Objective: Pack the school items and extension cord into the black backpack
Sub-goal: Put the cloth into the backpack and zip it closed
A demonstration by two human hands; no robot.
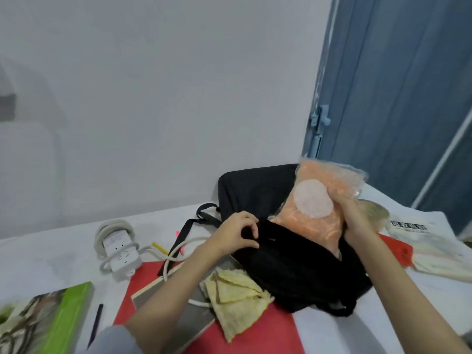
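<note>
Near left: green book (51, 320) and dark pen (95, 325); further in, white extension cord (118, 247) coiled round its socket block. Left hand (236, 232) pinches the black backpack (293, 264) rim at centre (yellow cloth (237, 295) lies just nearside). Right hand (355, 215) grips an orange packet (319, 208) standing in the opening; white bag (421, 241) far right.

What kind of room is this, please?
Probably a bedroom or other home room: a plain white wall, a blue door with a latch, and a white sheet under the black backpack.

One backpack (293, 267), one extension cord (120, 247), two books (46, 320) (178, 300), one cloth (235, 295)
</note>
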